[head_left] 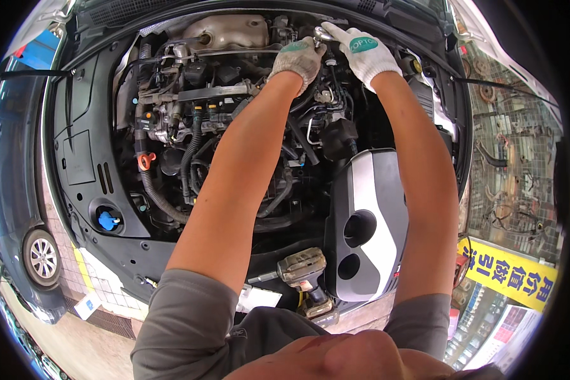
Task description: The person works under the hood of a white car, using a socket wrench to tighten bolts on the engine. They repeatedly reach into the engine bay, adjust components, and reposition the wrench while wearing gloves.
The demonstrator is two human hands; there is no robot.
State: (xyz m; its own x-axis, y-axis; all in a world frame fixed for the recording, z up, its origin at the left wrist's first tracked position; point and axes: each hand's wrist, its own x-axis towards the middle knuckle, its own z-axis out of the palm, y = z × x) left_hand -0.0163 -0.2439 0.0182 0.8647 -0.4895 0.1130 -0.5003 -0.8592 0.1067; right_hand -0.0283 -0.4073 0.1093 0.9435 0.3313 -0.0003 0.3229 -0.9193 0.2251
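Both my hands wear white knit gloves with green patches and reach to the far side of an open engine bay. My right hand (368,56) is closed on a shiny metal tool (323,33) with a round head, which looks like a ratchet wrench; its index finger lies stretched along the top. Close against it, my left hand (297,58) has its fingers curled at the tool's head. What lies beneath the left fingers is hidden. Below the hands runs the engine (215,95), with hoses and connectors. A tan metal heat shield (228,30) sits to their left.
A black-and-white plastic engine cover (377,253) rests at the near right under my right arm. Beside it lies a cordless impact wrench (302,269). A blue cap (107,220) is at the near left. A dark car (12,171) stands left; parts hang on a mesh rack (510,158) right.
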